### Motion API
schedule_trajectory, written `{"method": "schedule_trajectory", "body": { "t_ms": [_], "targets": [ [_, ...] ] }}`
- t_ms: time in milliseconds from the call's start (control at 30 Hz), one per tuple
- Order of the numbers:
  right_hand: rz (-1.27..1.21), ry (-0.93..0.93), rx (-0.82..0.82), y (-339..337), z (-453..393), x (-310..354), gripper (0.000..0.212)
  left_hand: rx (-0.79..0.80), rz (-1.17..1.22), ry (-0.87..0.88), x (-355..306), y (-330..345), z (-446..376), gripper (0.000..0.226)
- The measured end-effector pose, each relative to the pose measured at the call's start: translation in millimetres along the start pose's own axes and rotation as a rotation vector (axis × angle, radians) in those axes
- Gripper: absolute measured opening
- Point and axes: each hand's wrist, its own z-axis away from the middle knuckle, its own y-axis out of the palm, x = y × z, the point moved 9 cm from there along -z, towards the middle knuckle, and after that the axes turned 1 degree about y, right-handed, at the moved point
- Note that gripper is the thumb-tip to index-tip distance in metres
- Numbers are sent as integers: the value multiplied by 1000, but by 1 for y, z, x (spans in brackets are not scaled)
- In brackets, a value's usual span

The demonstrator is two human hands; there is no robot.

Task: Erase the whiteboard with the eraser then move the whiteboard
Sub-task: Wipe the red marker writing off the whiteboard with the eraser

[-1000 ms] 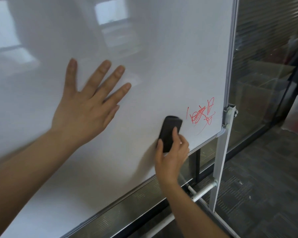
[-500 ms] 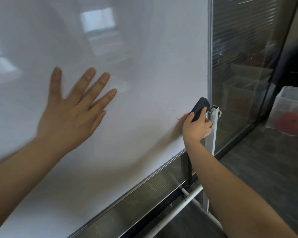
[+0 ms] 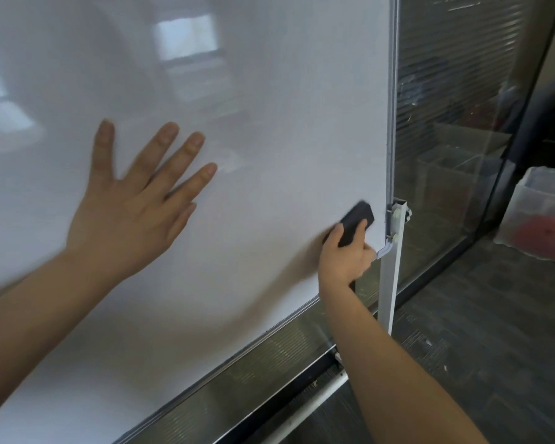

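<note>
A large whiteboard (image 3: 269, 107) on a white metal stand (image 3: 390, 283) fills most of the view, and no writing shows on its surface. My left hand (image 3: 132, 206) lies flat on the board with the fingers spread. My right hand (image 3: 346, 254) grips a black eraser (image 3: 354, 224) and holds it against the board at its lower right corner, just left of the frame edge.
A glass partition with blinds (image 3: 455, 123) stands right behind the board. A translucent plastic bin (image 3: 539, 213) with something red inside sits on the dark carpet (image 3: 478, 331) at the right. The stand's lower crossbar (image 3: 314, 402) runs near the floor.
My right hand swept the eraser rightward across the red scribble, which is gone now, then slid slightly down and left by the corner. My left hand has stayed flat on the board.
</note>
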Motion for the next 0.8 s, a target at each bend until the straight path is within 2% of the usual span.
{"method": "schedule_trajectory", "body": {
  "t_ms": [133, 233, 467, 600, 800],
  "targets": [
    [94, 298, 91, -9, -6, -49, 55, -10, -9, -5, 2, 1, 2, 51],
    [99, 384, 133, -8, -13, -47, 52, -19, -15, 2, 1, 2, 0, 51],
    [-10, 230, 91, 0, -29, 12, 53, -27, -32, 2, 4, 3, 2, 52],
    [-18, 143, 56, -3, -29, 16, 55, -33, -39, 9, 4, 3, 2, 51],
    [10, 252, 56, -5, -33, -15, 54, -28, -46, 12, 3, 3, 3, 51]
  ]
}}
